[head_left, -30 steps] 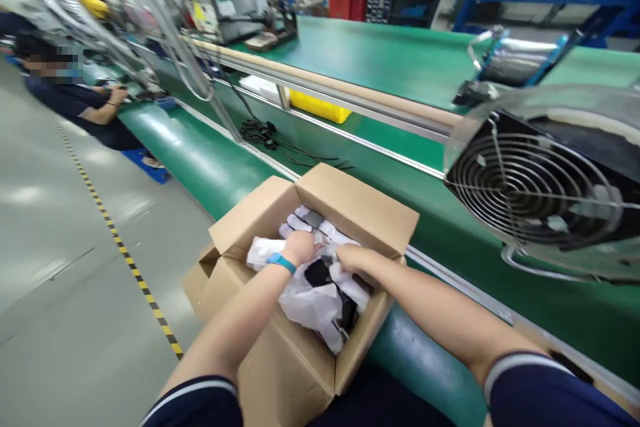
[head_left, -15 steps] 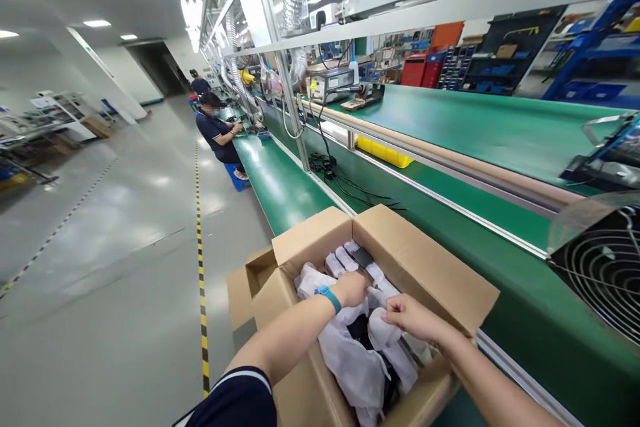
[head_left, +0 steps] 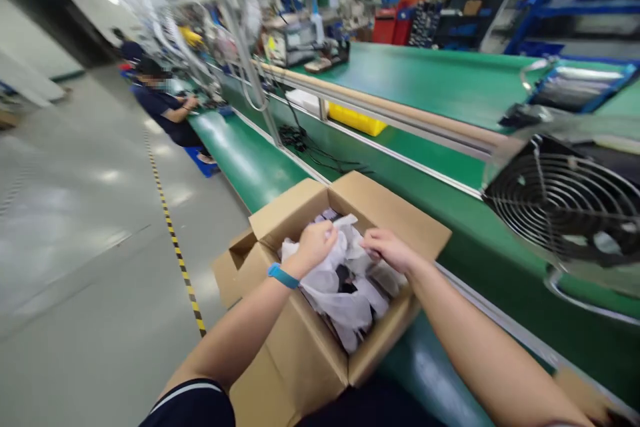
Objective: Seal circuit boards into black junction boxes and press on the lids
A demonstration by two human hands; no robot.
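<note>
**Both hands in the open carton of white-wrapped parts**

We start with the widest thing, the glossy grey concrete floor (head_left: 75, 227), crossed by a yellow-and-black striped line (head_left: 175, 240). Along its right runs the long green-matted tabletop (head_left: 440, 80). A seated co-worker in a dark shirt (head_left: 163, 107) leans over its far end. A round black fan with a wire guard (head_left: 560, 203) stands on the tabletop at our right. Farther back lie a flat yellow plastic tray (head_left: 357, 121) and a tangle of black cables (head_left: 300, 140).

Against the tabletop's near edge, just in front of us, sits the open brown cardboard box (head_left: 295, 360). It is plain corrugated board, and all four flaps are folded outward. One flap hangs toward the floor on the left and another lies toward the tabletop.

The box is filled with crumpled thin white plastic wraps (head_left: 345, 303). They are soft, slightly see-through and piled loosely. Dark, nearly black parts show through gaps near the middle, but what they are we cannot tell.

Our left hand (head_left: 317, 243) is closed around a bunch of the white wraps at the top of the pile. Our right hand (head_left: 387, 250) rests just beside it, well inside the box, with its fingers curled down onto the wraps. We cannot tell whether they grip anything. A narrow blue wristband (head_left: 283, 275) circles the left wrist.
</note>
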